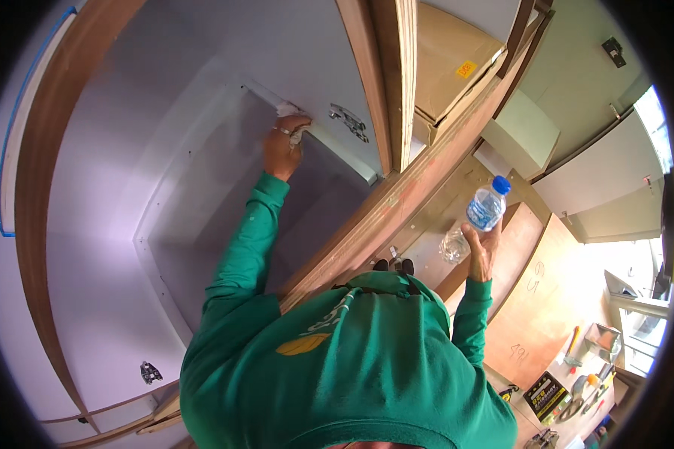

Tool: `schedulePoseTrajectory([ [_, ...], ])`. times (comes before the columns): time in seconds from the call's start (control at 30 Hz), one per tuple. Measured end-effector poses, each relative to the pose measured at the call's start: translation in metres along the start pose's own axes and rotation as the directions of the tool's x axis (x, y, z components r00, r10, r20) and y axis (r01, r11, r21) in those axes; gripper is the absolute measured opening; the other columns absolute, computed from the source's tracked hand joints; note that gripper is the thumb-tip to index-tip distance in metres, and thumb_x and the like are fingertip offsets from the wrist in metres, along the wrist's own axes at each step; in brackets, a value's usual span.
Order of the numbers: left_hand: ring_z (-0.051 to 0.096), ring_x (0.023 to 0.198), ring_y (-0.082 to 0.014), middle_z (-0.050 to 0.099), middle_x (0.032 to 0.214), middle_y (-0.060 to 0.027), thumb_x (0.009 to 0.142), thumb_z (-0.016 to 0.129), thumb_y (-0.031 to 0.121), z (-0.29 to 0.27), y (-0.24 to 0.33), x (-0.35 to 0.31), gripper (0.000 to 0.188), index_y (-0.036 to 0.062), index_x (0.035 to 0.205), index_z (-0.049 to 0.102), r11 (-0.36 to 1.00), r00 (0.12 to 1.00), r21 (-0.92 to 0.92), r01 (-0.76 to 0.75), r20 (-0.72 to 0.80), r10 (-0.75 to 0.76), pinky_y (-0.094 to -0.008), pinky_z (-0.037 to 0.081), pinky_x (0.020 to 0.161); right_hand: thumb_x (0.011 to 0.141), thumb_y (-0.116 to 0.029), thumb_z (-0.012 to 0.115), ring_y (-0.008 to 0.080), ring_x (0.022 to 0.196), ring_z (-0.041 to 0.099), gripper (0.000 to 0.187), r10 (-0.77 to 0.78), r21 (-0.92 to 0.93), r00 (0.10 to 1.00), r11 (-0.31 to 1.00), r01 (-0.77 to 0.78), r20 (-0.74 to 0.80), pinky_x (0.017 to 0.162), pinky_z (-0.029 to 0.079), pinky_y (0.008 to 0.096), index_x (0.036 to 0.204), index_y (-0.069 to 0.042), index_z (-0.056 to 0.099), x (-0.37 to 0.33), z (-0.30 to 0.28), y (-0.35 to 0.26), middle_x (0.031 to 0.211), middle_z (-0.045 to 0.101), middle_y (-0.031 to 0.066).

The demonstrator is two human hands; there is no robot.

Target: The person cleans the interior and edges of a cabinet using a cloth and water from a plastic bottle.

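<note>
My left hand (283,146) is raised inside a grey-white cabinet interior (202,194) and grips a crumpled white cloth (289,112), pressed against the inner edge of the cabinet panel. A metal hinge (350,121) sits just right of that hand. My right hand (481,243) is held out to the right and holds a clear plastic water bottle (485,206) with a blue cap, tilted. Both arms wear green sleeves.
Brown wood cabinet edges (397,82) run diagonally between my hands. A cardboard box (449,60) sits at the top. Wooden boards (547,299) lie lower right, with tools and a yellow-black box (545,395) near them. Another hinge (150,372) is at lower left.
</note>
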State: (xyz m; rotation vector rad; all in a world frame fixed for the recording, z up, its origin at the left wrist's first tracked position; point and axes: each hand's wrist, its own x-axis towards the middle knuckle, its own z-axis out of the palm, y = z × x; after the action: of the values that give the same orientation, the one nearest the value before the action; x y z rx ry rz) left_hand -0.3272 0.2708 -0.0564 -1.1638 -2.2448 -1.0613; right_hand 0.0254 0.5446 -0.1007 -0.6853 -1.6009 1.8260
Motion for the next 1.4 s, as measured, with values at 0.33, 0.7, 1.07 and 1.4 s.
schedulePoseTrajectory([
  [0.33, 0.065, 0.101, -0.034, 0.068, 0.108, -0.0155, 0.094, 0.055, 0.0, -0.008, 0.033, -0.01, 0.022, 0.0098, 0.108, 0.068, 0.998, 0.996, 0.057, -0.018, 0.093, 0.013, -0.0388, 0.052, 0.088, 0.079, -0.022, 0.081, 0.021, 0.118, 0.056, 0.075, 0.015, 0.083, 0.985, 0.996, -0.029, 0.17, 0.103, 0.043, 0.0372, 0.141, -0.003, 0.042, -0.003, 0.033, -0.017, 0.127, 0.058, 0.0097],
  [0.7, 0.065, 0.102, -0.03, 0.067, 0.107, -0.0129, 0.086, 0.052, -0.008, 0.007, 0.048, -0.022, 0.03, 0.0083, 0.104, 0.07, 0.989, 0.986, 0.014, -0.145, 0.083, 0.144, -0.0376, 0.051, 0.09, 0.079, -0.017, 0.081, 0.0207, 0.118, 0.055, 0.075, 0.01, 0.058, 0.985, 0.998, -0.02, 0.172, 0.104, 0.043, 0.0368, 0.141, -0.002, 0.041, -0.013, 0.036, -0.004, 0.126, 0.058, 0.0106],
  [1.07, 0.065, 0.097, -0.0284, 0.069, 0.106, -0.013, 0.095, 0.05, 0.002, 0.014, 0.066, -0.026, 0.023, 0.0088, 0.106, 0.069, 0.958, 0.957, -0.01, -0.287, 0.049, 0.287, -0.0371, 0.052, 0.088, 0.08, -0.021, 0.081, 0.0208, 0.117, 0.056, 0.076, 0.025, 0.067, 0.982, 0.997, -0.039, 0.185, 0.102, 0.044, 0.0367, 0.141, -0.001, 0.041, -0.037, 0.033, -0.017, 0.125, 0.058, 0.0109],
  [1.4, 0.064, 0.099, -0.0345, 0.068, 0.103, -0.0128, 0.072, 0.053, -0.014, 0.011, 0.055, -0.016, 0.037, 0.0089, 0.097, 0.069, 0.982, 0.982, -0.026, -0.186, 0.031, 0.186, -0.0403, 0.05, 0.092, 0.081, -0.022, 0.081, 0.0215, 0.116, 0.056, 0.075, 0.013, 0.04, 0.981, 0.999, -0.021, 0.195, 0.101, 0.044, 0.0372, 0.14, -0.001, 0.041, -0.05, 0.017, -0.013, 0.124, 0.059, 0.0109],
])
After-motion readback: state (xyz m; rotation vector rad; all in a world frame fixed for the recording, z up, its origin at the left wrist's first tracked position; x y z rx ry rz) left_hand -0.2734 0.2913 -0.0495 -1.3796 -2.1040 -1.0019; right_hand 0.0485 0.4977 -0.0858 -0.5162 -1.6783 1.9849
